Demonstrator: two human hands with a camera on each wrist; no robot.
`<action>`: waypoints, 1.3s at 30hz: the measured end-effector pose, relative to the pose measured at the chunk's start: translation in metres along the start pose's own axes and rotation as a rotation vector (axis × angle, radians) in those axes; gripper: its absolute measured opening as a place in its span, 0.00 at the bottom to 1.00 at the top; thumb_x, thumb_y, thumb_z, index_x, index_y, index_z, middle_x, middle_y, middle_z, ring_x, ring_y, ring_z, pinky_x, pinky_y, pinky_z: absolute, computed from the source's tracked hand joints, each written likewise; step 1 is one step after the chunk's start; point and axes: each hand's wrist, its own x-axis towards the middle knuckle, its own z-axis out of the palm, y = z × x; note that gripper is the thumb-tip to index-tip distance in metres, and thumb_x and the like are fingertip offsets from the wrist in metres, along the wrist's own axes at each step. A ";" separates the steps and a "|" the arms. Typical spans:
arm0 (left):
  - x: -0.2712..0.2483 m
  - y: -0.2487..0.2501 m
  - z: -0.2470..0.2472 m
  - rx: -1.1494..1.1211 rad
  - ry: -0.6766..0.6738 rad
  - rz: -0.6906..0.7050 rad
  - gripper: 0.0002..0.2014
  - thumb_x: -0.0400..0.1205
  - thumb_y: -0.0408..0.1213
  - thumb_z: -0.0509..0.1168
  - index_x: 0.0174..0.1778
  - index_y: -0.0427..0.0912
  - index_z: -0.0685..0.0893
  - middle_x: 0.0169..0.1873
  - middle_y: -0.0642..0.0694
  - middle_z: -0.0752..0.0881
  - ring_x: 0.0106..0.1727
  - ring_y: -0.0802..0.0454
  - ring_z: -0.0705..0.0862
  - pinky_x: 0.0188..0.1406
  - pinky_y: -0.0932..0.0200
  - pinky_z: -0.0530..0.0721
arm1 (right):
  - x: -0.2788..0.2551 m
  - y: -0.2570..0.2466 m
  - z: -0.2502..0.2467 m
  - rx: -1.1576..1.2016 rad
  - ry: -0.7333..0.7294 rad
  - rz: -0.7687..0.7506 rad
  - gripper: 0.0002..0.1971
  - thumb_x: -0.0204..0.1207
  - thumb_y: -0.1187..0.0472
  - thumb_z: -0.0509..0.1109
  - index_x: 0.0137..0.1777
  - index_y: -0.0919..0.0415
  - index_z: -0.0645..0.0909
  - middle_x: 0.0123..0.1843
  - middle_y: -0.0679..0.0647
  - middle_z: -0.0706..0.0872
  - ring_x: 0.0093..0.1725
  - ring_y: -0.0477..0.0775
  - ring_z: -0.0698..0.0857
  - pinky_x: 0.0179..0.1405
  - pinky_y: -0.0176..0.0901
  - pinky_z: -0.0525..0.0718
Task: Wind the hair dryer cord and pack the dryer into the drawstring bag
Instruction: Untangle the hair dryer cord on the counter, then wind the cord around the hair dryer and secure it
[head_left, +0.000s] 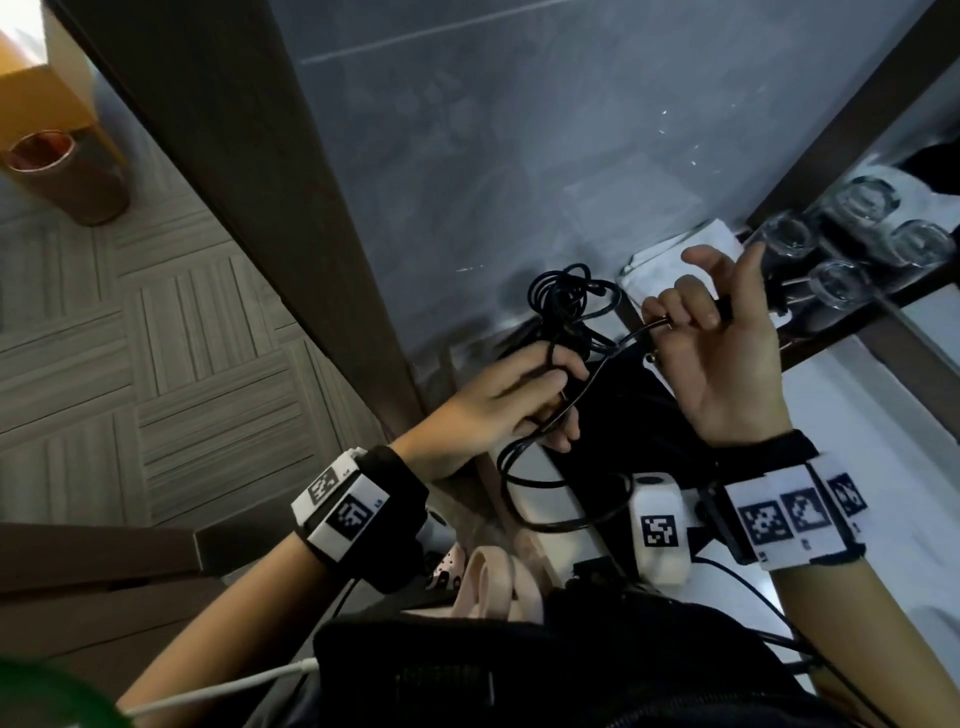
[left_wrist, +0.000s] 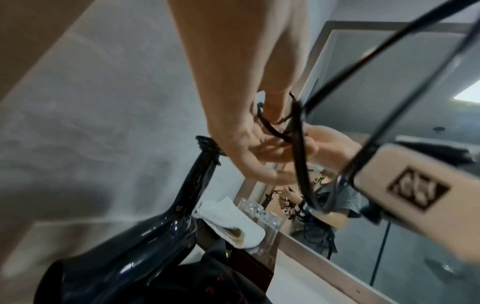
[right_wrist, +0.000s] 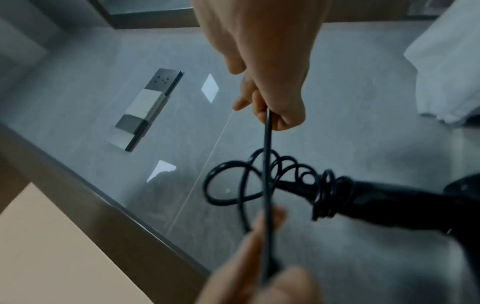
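The black hair dryer (right_wrist: 405, 207) lies on the counter, with several turns of its black cord (right_wrist: 327, 193) wound round the handle and loose loops beyond the handle's end. In the head view my left hand (head_left: 550, 400) grips a stretch of the cord (head_left: 566, 296) just in front of the loops. My right hand (head_left: 675, 319) is raised to the right and grips the same cord farther along, so the cord runs taut between the hands. Slack cord (head_left: 524, 499) hangs in a loop below my wrists. Dark fabric (left_wrist: 221, 286), possibly the bag, lies beside the dryer (left_wrist: 145, 242).
A folded white towel (left_wrist: 231, 222) and upturned glasses (head_left: 841, 280) stand at the back right by a mirror (left_wrist: 389, 102). A grey wall with a socket strip (right_wrist: 145, 111) rises behind the counter. A wooden frame edge (head_left: 291, 218) borders the left.
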 end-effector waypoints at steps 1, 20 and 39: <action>0.000 0.004 -0.002 0.006 0.013 0.019 0.10 0.88 0.38 0.55 0.58 0.43 0.80 0.39 0.39 0.87 0.40 0.44 0.86 0.46 0.55 0.85 | 0.000 -0.001 -0.003 -0.083 -0.005 -0.006 0.23 0.87 0.48 0.49 0.43 0.58 0.81 0.22 0.44 0.62 0.27 0.44 0.65 0.40 0.33 0.73; 0.016 0.034 -0.025 0.312 0.583 0.237 0.07 0.79 0.27 0.69 0.36 0.40 0.86 0.26 0.45 0.87 0.28 0.57 0.88 0.35 0.64 0.88 | -0.020 -0.023 -0.012 -0.063 -0.264 0.150 0.13 0.73 0.48 0.64 0.38 0.50 0.88 0.37 0.42 0.90 0.51 0.42 0.89 0.63 0.40 0.82; 0.010 0.052 -0.024 -0.278 0.616 0.246 0.08 0.84 0.30 0.62 0.41 0.31 0.83 0.26 0.43 0.86 0.30 0.52 0.87 0.33 0.63 0.85 | -0.033 0.015 -0.067 -0.349 -0.030 0.295 0.13 0.69 0.69 0.67 0.54 0.66 0.81 0.33 0.51 0.84 0.40 0.44 0.88 0.45 0.36 0.87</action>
